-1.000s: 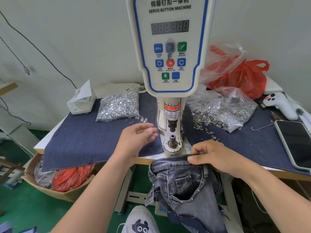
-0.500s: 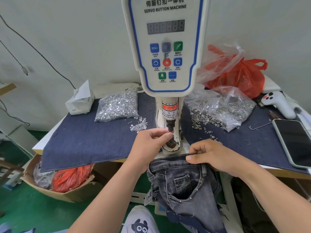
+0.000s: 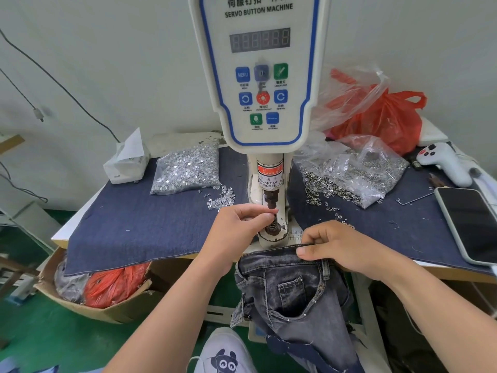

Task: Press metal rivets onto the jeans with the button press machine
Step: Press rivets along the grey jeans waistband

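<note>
Mid-task: left hand (image 3: 236, 227) pinches a small part at the button press machine (image 3: 270, 205) die; right hand (image 3: 341, 246) grips jeans (image 3: 290, 289) waistband just below it, some rivets already set, pressing not done

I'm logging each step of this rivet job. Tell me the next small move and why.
Probably seat the piece on the lower die and draw the left hand clear. Its fingertips pinch something small, too small to identify, between the upper punch and that die. The right hand grips the jeans waistband at the table edge, not yet under the punch.
</note>
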`<state>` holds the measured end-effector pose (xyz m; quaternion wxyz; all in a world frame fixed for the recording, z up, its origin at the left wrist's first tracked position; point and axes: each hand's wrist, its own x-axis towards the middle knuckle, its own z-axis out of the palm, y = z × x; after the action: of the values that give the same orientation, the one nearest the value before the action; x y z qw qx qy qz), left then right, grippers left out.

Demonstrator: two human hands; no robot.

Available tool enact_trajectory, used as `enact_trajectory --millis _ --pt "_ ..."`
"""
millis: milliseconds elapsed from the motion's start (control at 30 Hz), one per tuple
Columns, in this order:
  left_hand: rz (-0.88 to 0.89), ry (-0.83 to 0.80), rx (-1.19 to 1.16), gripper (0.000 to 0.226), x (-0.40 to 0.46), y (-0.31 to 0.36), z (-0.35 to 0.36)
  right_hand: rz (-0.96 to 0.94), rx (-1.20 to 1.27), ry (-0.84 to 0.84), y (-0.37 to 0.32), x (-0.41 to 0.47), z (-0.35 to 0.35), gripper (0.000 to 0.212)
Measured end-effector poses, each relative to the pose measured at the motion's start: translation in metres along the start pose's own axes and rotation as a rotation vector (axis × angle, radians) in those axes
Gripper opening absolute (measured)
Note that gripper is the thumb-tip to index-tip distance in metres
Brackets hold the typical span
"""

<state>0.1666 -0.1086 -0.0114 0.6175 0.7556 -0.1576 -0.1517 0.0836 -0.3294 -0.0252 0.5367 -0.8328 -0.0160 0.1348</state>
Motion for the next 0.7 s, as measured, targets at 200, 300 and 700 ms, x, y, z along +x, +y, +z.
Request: enact_trajectory --millis 200,300,700 --pt "-0.030 -0.004 -0.026 0.023 0.0034 0.0016 0.0013 -0.003 -0.010 0.004 0.0011 -0.0001 0.0002 0.054" --pt "-0.022 -0.006 -0.015 0.021 0.0030 0.0012 -0.0004 0.000 -0.008 0.001 0.0007 0.0003 0.0006 0.053" --pt "-0.023 0.007 -0.013 0.016 -0.0020 0.0019 -0.0048 0.015 0.015 -0.012 0.0012 -0.0006 -0.0005 0.031"
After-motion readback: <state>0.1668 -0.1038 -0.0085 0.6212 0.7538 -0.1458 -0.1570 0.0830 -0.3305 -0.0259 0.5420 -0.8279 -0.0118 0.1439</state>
